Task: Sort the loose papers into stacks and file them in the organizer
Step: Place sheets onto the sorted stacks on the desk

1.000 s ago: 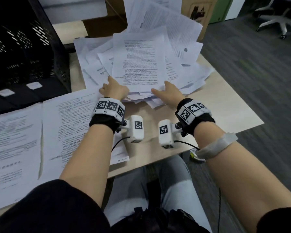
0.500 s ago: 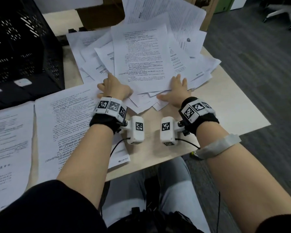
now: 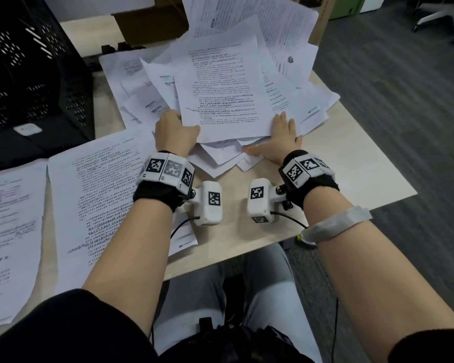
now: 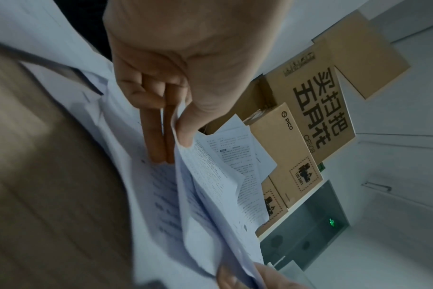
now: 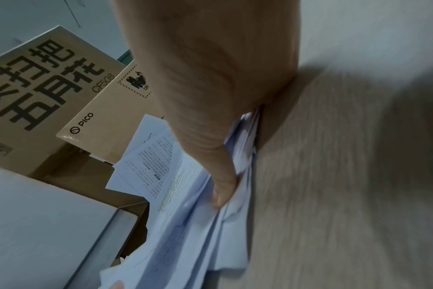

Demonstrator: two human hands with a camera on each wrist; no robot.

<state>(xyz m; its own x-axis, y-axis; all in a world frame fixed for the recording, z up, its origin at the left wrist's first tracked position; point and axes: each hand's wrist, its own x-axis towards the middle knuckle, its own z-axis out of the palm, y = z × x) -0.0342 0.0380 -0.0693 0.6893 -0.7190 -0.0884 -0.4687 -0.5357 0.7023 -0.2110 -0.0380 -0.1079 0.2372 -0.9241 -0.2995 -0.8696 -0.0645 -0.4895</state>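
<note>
I am at the gathering step: my left hand (image 3: 174, 132) pinches the near left edge of the loose pile (image 3: 228, 82), thumb above and fingers (image 4: 158, 136) under; my right hand (image 3: 278, 138) lies flat against its near right edge. Next I should probably square the sheets together. The pile is fanned and crooked on the table (image 3: 351, 163), right of the black organizer (image 3: 29, 74).

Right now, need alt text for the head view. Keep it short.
Both hands work at the near edge of a messy pile of printed papers on a light wooden desk: the left hand grips the pile's left edge, the right hand lies flat on its right edge. Two sorted sheets lie at left, before a black mesh organizer.
</note>
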